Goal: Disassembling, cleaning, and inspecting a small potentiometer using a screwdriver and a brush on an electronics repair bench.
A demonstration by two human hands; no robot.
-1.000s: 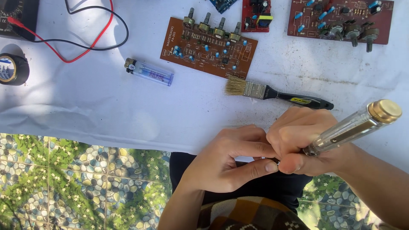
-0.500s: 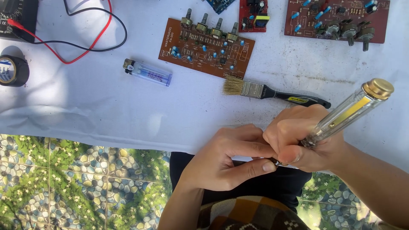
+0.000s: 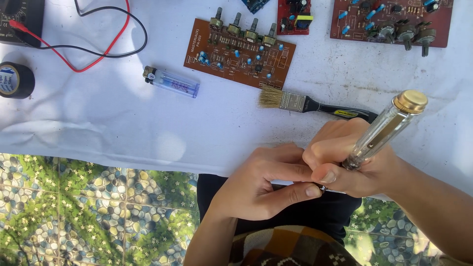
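Screwdriver (image 3: 382,129) tilted steeper in right hand (image 3: 352,157), left hand (image 3: 261,184) touching

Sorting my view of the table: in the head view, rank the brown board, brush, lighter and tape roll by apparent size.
1. Brown board
2. Brush
3. Lighter
4. Tape roll

Lighter and tape roll look close; the roll is partly cut off at the frame edge, so that order is unsure.

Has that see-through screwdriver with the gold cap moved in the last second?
Yes. The screwdriver has tipped more upright: its gold cap now sits higher, nearer the paintbrush handle on the white cloth. The right hand grips it.
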